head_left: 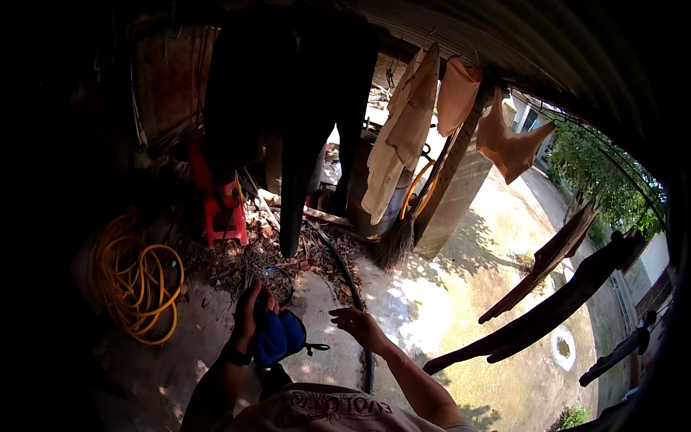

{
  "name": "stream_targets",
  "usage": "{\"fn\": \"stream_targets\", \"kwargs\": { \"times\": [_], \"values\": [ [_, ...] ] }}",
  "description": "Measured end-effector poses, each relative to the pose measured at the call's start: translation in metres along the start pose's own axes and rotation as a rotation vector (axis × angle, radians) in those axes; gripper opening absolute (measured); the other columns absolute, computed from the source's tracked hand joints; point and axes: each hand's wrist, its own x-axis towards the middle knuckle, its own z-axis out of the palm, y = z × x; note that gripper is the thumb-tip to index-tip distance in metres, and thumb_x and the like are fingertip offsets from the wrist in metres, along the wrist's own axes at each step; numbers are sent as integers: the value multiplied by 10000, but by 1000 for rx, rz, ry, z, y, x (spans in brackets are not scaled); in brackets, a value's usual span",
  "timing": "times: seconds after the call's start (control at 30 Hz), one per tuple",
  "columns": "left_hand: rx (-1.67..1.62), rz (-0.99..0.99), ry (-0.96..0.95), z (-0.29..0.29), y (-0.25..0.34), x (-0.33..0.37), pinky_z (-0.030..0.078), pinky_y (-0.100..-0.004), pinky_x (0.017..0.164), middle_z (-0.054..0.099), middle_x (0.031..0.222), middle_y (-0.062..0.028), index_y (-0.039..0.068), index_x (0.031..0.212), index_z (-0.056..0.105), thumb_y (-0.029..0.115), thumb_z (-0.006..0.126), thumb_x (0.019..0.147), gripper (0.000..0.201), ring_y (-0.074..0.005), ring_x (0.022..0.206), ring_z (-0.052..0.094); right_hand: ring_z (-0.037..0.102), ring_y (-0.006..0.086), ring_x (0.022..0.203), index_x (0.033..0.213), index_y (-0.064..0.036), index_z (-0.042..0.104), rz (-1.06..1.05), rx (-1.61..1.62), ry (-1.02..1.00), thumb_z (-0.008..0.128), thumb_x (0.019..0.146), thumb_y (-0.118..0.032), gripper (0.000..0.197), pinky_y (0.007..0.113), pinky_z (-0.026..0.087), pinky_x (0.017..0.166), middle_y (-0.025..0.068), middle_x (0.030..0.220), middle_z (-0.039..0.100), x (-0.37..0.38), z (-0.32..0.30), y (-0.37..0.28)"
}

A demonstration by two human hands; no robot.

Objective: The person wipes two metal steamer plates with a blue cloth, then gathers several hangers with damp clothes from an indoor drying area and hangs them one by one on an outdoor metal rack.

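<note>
My left hand point(252, 313), with a dark band at the wrist, is in front of my body at the lower middle. It is closed on a blue cloth item point(277, 337) with dark trim and a short black cord with a loop point(317, 348) hanging off its right side. Part of the cloth is hidden behind the hand and forearm, and its exact kind does not show. My right hand point(356, 325) is held a little to the right, apart from the cloth. Its fingers stretch leftward and nothing is in them.
A coiled yellow hose point(137, 288) lies at left, near a red plastic stool point(224, 216). A black pipe point(338, 259) runs along the concrete. A broom point(397, 245) leans by a pillar point(453, 201). Pale garments point(403, 137) and dark clothes point(540, 317) hang around.
</note>
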Motion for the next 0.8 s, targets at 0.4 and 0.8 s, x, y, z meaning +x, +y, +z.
{"fn": "stream_targets", "kwargs": {
  "times": [0.4,0.8],
  "values": [
    [26,51,-235,-66,95,158,408,-295,541,507,606,-37,-1,1077,577,155,527,902,239,-148,547,476,598,199,1028,1287,37,465,-495,-351,305,529,941,-216,433,312,487,876,138,1212,575,301,-134,-216],
    [132,1,-239,-97,174,252,440,-323,548,504,598,-72,-31,996,570,157,506,928,210,-178,542,508,619,208,967,1173,-15,574,-868,-964,834,632,856,-165,356,330,501,807,151,1050,642,610,-309,-377]
  ]
}}
